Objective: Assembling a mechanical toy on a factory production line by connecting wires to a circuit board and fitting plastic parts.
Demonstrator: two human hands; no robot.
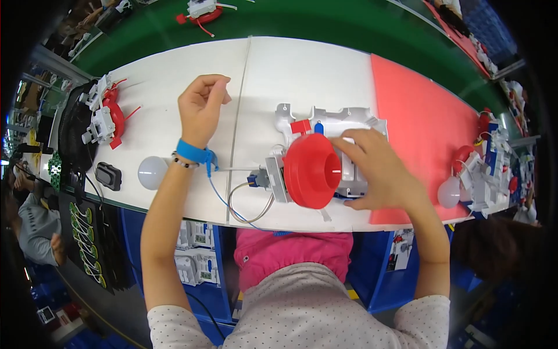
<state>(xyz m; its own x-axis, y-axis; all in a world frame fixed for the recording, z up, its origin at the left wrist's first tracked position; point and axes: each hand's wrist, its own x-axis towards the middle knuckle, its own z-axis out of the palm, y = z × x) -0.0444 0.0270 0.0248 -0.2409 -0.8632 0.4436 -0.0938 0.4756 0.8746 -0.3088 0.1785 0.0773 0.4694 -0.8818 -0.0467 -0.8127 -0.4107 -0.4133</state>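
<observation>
In the head view, a red funnel-shaped part (299, 171) is resting above the white tabletop (302, 64), its ringed side facing right. The right hand (381, 168) is reaching in just right of the red funnel-shaped part, spreading its thumb and fingers apart around that side; I cannot tell whether the fingertips are touching it. Up and left of that part, the left hand (203, 104) is curling its fingers inward and wearing a blue wrist strap (195, 152); I cannot tell whether it is gripping anything. A white housing (357, 115) is lying behind the red part, a looped cable (231, 200) is curving to its left, and a white bulb (153, 173) is sitting farther left.
</observation>
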